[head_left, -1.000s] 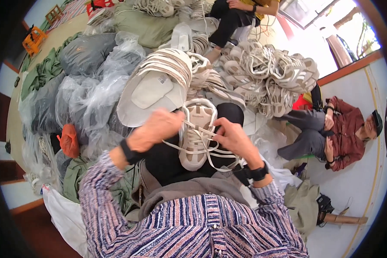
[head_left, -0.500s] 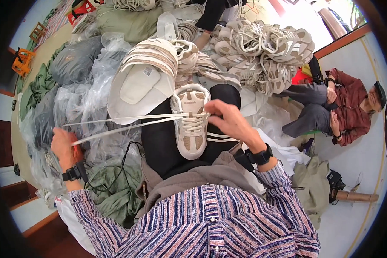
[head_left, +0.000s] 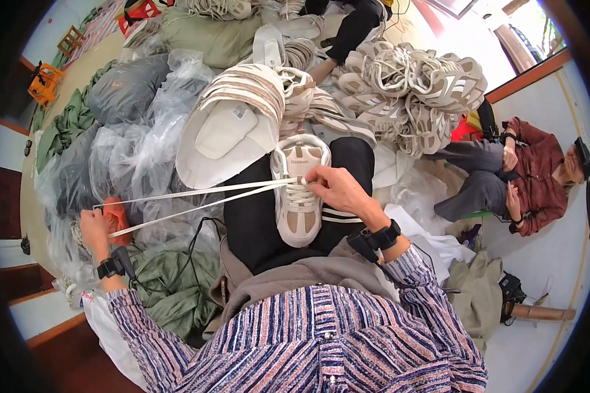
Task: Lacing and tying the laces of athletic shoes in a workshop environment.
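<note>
A beige and white sneaker (head_left: 299,226) lies across my black-trousered lap, its toe toward me and its tongue away. Two strands of flat off-white shoelace (head_left: 203,192) run taut leftward from the top of its lacing. At their far end, my left hand (head_left: 96,232) is closed on the shoelace, held out over the plastic bags. My right hand (head_left: 345,192) is at the sneaker's upper eyelets, thumb and fingers pinched on the lace there; the exact grip is partly hidden by the fingers.
Beyond my knees stand stacked curved shoe uppers (head_left: 237,98) and a heap of similar sneakers (head_left: 419,85). Clear plastic bags (head_left: 137,147) and green cloth (head_left: 174,278) lie at left. A seated person (head_left: 534,173) is at right; another person's leg (head_left: 351,39) shows at the back.
My right fingers have closed in on the lacing from being more spread. My left hand has shifted slightly downward, with the laces still stretched. The whole view has shifted a little.
</note>
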{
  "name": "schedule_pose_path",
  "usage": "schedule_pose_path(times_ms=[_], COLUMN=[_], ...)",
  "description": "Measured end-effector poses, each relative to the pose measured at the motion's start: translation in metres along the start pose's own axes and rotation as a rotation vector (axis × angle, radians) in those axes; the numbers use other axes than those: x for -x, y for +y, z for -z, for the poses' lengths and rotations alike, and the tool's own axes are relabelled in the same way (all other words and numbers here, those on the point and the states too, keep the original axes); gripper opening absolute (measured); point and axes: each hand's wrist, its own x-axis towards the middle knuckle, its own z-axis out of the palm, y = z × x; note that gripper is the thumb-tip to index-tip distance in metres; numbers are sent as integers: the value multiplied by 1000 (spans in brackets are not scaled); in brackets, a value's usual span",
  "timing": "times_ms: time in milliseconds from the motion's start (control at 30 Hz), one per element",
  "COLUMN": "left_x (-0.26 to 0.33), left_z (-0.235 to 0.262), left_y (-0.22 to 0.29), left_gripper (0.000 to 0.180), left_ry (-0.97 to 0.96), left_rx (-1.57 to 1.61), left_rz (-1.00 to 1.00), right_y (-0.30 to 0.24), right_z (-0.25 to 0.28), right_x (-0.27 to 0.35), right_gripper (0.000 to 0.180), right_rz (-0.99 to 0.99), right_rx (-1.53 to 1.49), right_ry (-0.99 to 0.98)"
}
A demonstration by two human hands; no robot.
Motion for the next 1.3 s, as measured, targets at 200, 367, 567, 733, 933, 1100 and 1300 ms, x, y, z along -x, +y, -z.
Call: schedule_pose_path(times_ms=[200, 367, 567, 733, 933, 1100, 1300], left_x=[-5, -2, 9, 23, 61, 110, 149], left_z=[-24, -35, -20, -20, 50, 122, 123], left_y=[-29, -50, -17, -34, 66, 173, 252], left_gripper=[38, 41, 32, 18, 21, 32, 28], left_ry=[-35, 292, 314, 50, -289, -479, -678], left_rx=[382, 728, 1015, 1325, 1561, 1516, 1622], left_rz=[336, 497, 619, 573, 429, -91, -380], right_y=[-1, -18, -13, -33, -54, -68, -110], right_z=[-9, -28, -32, -34, -30, -52, -26], right_x=[-5, -26, -50, -62, -83, -106, -58], right_gripper=[19, 19, 17, 18, 23, 27, 42], right_rz=[-1, 122, 214, 30, -161, 84, 109], right_rx=[43, 183, 292, -37, -280, -551, -816], right_ry=[148, 64, -97, -186, -240, -157, -450])
